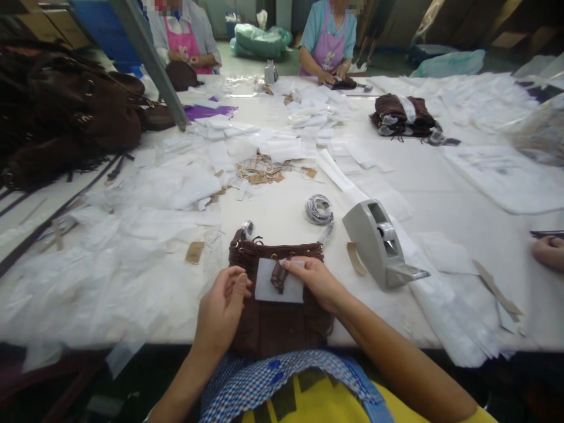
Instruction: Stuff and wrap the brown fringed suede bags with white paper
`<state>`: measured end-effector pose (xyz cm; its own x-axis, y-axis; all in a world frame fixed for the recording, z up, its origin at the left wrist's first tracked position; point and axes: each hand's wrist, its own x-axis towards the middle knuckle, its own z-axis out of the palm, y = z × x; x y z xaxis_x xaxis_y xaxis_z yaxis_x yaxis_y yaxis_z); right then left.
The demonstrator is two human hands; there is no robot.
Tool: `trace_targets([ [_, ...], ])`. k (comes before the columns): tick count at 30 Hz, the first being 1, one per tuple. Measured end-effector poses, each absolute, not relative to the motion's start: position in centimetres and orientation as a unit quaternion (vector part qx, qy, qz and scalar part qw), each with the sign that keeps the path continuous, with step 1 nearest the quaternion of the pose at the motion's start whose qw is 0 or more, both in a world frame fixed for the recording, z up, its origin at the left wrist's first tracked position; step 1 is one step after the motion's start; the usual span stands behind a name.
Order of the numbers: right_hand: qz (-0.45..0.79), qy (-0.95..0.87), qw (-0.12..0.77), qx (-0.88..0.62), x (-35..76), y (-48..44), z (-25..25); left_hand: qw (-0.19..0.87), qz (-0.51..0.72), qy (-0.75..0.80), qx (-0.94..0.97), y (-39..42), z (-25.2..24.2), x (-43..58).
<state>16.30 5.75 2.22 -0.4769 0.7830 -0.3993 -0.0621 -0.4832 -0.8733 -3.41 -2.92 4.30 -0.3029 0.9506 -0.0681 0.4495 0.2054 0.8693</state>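
A dark brown bag (282,329) lies in front of me at the table edge, with a gathered top and small metal eyelets. On its front rests a small white sheet (264,282), and over that hangs a brown tassel (278,277). My right hand (315,279) pinches the upper edge of the sheet beside the tassel's cord; what its hidden fingers touch I cannot make out. At the bag's left side, my left hand (227,299) has loosely curled fingers, its thumb apart from them, and nothing visible in it. Above the bag lies a coiled, plastic-wrapped strap (319,209).
A grey tape dispenser (379,244) stands right of the bag. Loose white sheets (132,252) and brown tags (262,170) litter the table. Brown bags (79,111) pile up at left; a wrapped bundle (405,114) lies back right. Two people work opposite; another person's hand (549,252) shows at right.
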Motion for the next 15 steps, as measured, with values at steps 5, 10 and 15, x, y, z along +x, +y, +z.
trace_targets([
  [5,0.741,-0.446,0.295,-0.406,16.2,5.6,1.6,0.564,0.388,0.618,0.387,-1.1,4.0,-1.9],
  [10,0.702,-0.479,0.316,-0.422,16.2,5.2,0.7,0.576,0.408,0.596,0.382,0.1,2.9,-0.8],
  [15,0.657,-0.526,0.323,-0.433,16.3,5.2,0.0,0.573,0.409,0.613,0.358,0.3,2.2,-1.1],
])
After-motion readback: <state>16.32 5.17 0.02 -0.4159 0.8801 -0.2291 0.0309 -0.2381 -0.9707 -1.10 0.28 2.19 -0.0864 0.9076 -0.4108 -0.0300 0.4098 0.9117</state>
